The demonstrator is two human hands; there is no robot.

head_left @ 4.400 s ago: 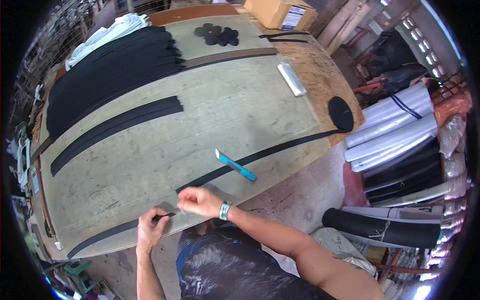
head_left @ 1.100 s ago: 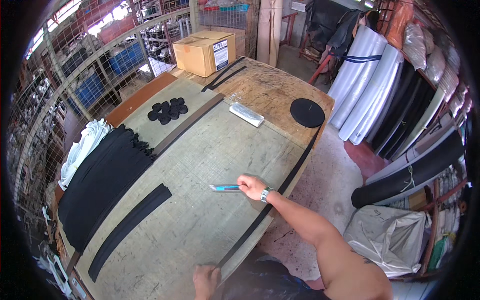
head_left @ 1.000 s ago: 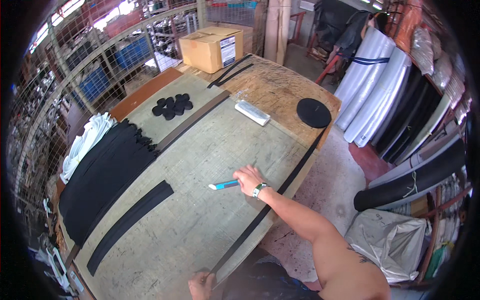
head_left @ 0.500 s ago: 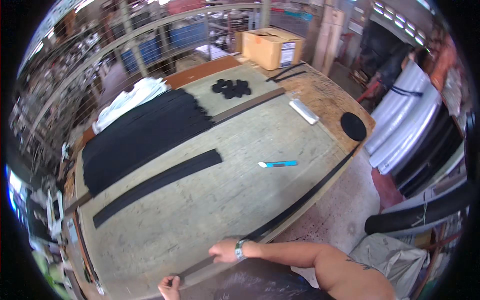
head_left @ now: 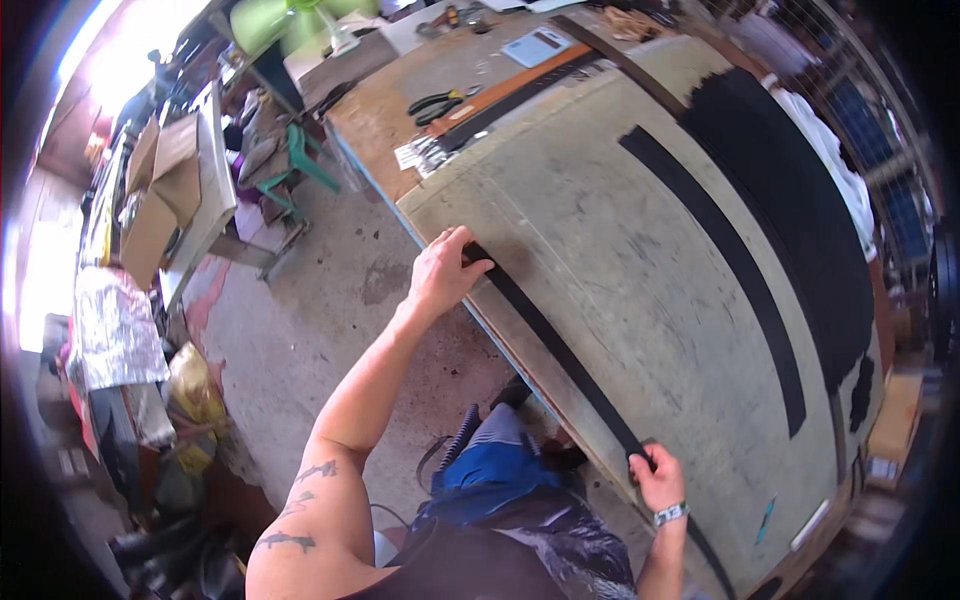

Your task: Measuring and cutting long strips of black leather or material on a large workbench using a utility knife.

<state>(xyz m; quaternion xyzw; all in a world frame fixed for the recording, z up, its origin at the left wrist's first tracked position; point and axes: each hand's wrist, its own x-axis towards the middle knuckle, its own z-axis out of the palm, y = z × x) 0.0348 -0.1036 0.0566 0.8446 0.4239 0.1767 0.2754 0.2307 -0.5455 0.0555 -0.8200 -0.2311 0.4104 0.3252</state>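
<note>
A long narrow black strip (head_left: 560, 347) runs along the near edge of the worktable. My left hand (head_left: 445, 272) pinches its end near the table's left corner. Farther right, my right hand (head_left: 660, 482) is closed round the same strip, which continues past my wrist along the edge. Between the hands the strip looks straight and close to the tabletop (head_left: 570, 220). Several wider black strips (head_left: 725, 260) lie together in a band across the table, beside a large stack of black strips (head_left: 775, 180).
Black-handled pliers (head_left: 436, 106), a light blue flat object (head_left: 537, 47) and a brown bar (head_left: 625, 65) lie toward the far left end. A blue cutter (head_left: 766, 520) and a white roll (head_left: 809, 526) rest at the right. A green stool (head_left: 300, 165) stands on the floor beyond the left edge.
The view has swung toward the table's left end. My left hand now holds the black strip's end at the left corner, and my right hand grips the strip well apart from it.
</note>
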